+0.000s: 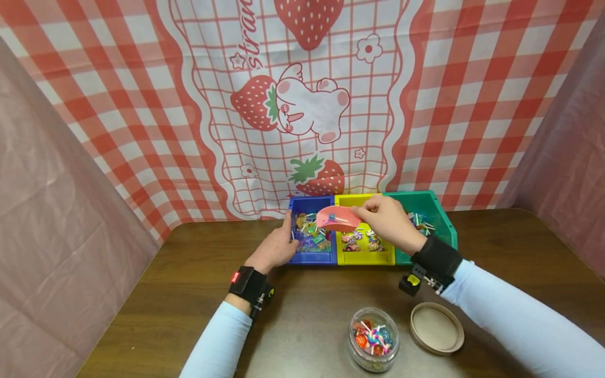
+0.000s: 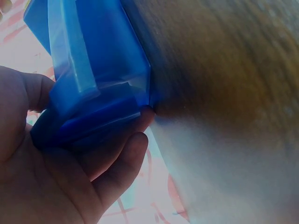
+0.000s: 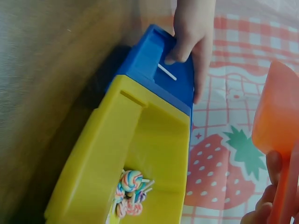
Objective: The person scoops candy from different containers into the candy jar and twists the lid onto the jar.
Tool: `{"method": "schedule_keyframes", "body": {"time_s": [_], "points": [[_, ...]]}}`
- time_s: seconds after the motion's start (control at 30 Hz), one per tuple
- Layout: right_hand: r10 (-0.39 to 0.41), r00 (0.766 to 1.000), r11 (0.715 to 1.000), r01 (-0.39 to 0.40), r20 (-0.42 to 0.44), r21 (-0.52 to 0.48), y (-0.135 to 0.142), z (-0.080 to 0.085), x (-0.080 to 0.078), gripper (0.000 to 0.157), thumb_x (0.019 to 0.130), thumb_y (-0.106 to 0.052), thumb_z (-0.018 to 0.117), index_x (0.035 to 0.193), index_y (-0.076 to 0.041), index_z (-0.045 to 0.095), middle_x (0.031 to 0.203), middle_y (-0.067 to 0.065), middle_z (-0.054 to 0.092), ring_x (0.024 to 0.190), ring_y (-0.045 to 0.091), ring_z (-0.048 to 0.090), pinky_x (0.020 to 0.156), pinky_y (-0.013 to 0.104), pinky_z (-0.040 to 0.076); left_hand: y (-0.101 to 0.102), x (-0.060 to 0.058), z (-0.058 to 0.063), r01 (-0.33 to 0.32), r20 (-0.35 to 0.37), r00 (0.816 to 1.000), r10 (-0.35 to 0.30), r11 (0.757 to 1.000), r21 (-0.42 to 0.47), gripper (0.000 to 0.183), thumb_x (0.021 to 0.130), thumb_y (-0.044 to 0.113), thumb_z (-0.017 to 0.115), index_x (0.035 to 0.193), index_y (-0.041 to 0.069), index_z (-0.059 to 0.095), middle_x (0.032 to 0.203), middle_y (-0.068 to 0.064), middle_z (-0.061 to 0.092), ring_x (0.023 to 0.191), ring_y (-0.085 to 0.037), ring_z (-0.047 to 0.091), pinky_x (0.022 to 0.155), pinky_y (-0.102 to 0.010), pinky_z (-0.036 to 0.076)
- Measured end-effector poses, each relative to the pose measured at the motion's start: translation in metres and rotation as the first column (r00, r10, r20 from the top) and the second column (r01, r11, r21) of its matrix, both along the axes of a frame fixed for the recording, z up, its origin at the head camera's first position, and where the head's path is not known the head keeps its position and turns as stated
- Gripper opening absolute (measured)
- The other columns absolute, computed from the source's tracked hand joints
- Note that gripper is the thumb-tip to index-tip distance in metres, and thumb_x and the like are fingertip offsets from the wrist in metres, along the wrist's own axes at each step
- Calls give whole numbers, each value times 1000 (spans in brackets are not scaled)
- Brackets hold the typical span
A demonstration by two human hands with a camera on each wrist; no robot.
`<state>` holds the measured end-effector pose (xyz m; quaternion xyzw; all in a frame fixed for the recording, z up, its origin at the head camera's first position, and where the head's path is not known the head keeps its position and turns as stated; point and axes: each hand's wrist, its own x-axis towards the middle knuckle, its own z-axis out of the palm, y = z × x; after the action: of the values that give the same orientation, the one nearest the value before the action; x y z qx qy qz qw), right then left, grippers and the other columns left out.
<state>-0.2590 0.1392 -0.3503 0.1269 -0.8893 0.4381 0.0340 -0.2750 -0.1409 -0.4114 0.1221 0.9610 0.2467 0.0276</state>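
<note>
My left hand (image 1: 274, 247) grips the left wall of the blue bin (image 1: 312, 258), its thumb over the rim and its fingers along the outside. My right hand (image 1: 389, 223) holds a pink scoop (image 1: 348, 214) by its handle, above the blue and yellow bins. On the scoop lies a small lollipop (image 1: 332, 217) with a blue head and white stick. Wrapped-looking candies and sticks fill the blue bin's floor. Swirled lollipops (image 3: 132, 180) lie in the yellow bin (image 3: 88, 154). The green bin (image 1: 441, 231), partly hidden by my right hand, holds more small candies.
The three bins stand side by side at the table's back, against a strawberry-print checked cloth (image 1: 302, 105). Nearer me, a clear jar (image 1: 373, 360) of colourful candies stands on the wooden table (image 1: 189, 310). A round lid (image 1: 437, 328) lies right of the jar.
</note>
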Motion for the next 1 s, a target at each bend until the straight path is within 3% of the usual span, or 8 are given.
{"method": "schedule_keyframes", "body": {"time_s": [0.33,0.5,0.7,0.8,1.0], "points": [[48,996,997,-44,-74,60,30,6,42,28,97,-33,65,81,-11,72,87,7,55,81,24,51,63,31,44,0,1,1,-6,12,1000,6,1000,-14,84,98,20,55,159,3,0,117,-18,64,88,-20,59,83,-38,48],[74,985,994,-61,-154,89,40,10,62,28,95,-33,68,73,-16,67,79,3,52,81,21,51,62,28,41,1,0,1,2,14,1000,-2,1000,-6,84,98,19,54,159,2,-1,107,-16,64,85,-21,59,80,-38,47],[105,968,990,-78,-229,120,52,9,83,33,93,-29,72,63,-23,59,73,-1,48,68,16,47,54,28,36,2,0,0,-2,14,1000,2,1000,-18,84,99,19,55,159,2,0,109,-15,65,85,-20,59,81,-37,47],[158,950,982,-125,-268,139,56,6,89,34,91,-26,74,61,-27,59,72,-6,49,66,11,46,53,26,37,2,0,1,-6,23,1000,6,1000,-16,84,99,20,55,159,3,-2,108,-16,65,85,-21,59,80,-38,47],[292,891,948,-222,-348,226,63,-4,101,43,87,-16,77,57,-34,53,70,-17,41,63,2,42,53,21,36,2,0,0,-21,33,999,22,1000,-6,84,99,20,55,160,4,-1,124,-19,61,91,-22,58,86,-40,47]]}}
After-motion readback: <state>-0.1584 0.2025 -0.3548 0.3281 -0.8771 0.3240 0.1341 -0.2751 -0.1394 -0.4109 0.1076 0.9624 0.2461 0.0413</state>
